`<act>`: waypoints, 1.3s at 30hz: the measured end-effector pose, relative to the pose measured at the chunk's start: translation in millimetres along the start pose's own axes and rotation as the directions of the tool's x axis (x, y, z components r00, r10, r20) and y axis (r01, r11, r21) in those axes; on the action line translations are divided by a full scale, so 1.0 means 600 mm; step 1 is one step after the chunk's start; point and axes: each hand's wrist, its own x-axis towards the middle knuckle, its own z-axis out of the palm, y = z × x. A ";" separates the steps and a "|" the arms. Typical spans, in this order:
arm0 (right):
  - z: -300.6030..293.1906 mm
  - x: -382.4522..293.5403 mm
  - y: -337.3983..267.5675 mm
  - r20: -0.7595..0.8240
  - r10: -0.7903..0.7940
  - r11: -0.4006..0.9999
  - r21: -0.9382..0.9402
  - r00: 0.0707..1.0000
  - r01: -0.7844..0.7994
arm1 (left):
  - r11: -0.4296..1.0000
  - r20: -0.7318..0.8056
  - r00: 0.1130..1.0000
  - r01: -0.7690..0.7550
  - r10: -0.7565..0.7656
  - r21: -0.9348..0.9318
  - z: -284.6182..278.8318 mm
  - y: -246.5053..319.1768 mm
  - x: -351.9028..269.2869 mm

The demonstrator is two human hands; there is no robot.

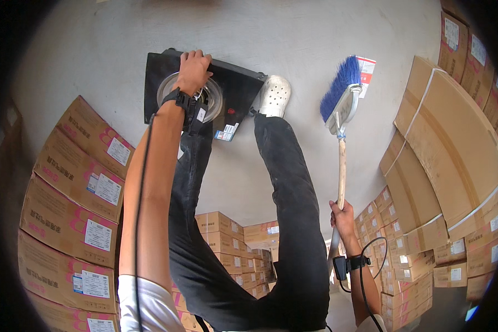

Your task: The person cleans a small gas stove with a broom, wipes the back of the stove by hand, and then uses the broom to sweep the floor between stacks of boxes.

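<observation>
A black panel that looks like a single-burner gas cooktop (240, 89) is at floor level in front of my feet. A round ring (164, 89) is set in its face, partly covered by my arm. My left hand (194, 70) grips its far edge, fingers curled over the rim. A tag (227, 132) with writing hangs at its near side. My right hand (342, 218) is closed around the wooden handle (342, 174) of a broom. Its blue bristles (341, 89) point up and left, partly over a red and white card (367, 72) on the floor.
Stacked cardboard boxes (72, 195) line the left side. On the right, large strapped cartons (448, 137) lean by more stacks. Behind my legs stand further boxes (220, 226). My white perforated clog (275, 95) is beside the panel's right corner. Cables run along both arms from wrist-worn devices.
</observation>
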 end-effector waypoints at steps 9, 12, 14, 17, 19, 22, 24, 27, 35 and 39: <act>-0.002 -0.024 -0.022 0.017 0.089 0.995 0.048 0.996 -0.090 | 0.986 0.095 0.991 -0.079 0.094 -0.146 -0.024 0.000 -0.046; 0.001 -0.011 -0.023 -0.022 0.012 0.999 -0.039 1.000 -0.013 | 0.988 0.042 0.998 -0.049 0.056 -0.148 -0.023 0.007 -0.057; 0.013 0.007 -0.035 -0.093 -0.118 0.981 -0.163 0.989 0.102 | 0.992 -0.023 0.999 -0.035 0.033 -0.124 -0.010 -0.002 -0.069; 0.015 0.074 -0.043 -0.152 -0.308 0.864 -0.458 0.939 0.209 | 0.992 -0.088 0.993 -0.080 0.072 -0.097 0.015 -0.014 -0.077; 0.043 0.096 -0.099 -0.150 -0.470 0.718 -0.638 0.870 0.278 | 0.991 -0.085 0.994 -0.081 0.073 -0.102 0.012 -0.013 -0.082; 0.073 0.165 -0.142 -0.160 -0.558 0.651 -0.693 0.814 0.310 | 0.980 0.005 1.000 -0.025 0.027 -0.197 -0.024 0.006 -0.070; 0.107 0.198 -0.174 -0.154 -0.585 0.609 -0.732 0.797 0.305 | 0.949 0.030 0.998 0.064 -0.057 -0.309 -0.040 0.015 -0.075; 0.177 0.226 -0.202 -0.089 -0.588 0.556 -0.767 0.804 0.321 | 0.951 0.042 0.997 0.078 -0.069 -0.300 -0.047 0.012 -0.086; 0.268 0.331 -0.275 0.130 -0.511 0.452 -0.801 0.850 0.394 | 0.935 -0.043 0.997 0.039 -0.057 -0.352 -0.044 0.026 -0.091; 0.344 0.278 -0.383 0.455 -0.618 0.241 -0.667 0.641 0.705 | 0.929 -0.060 0.995 0.049 -0.076 -0.368 -0.043 0.011 -0.108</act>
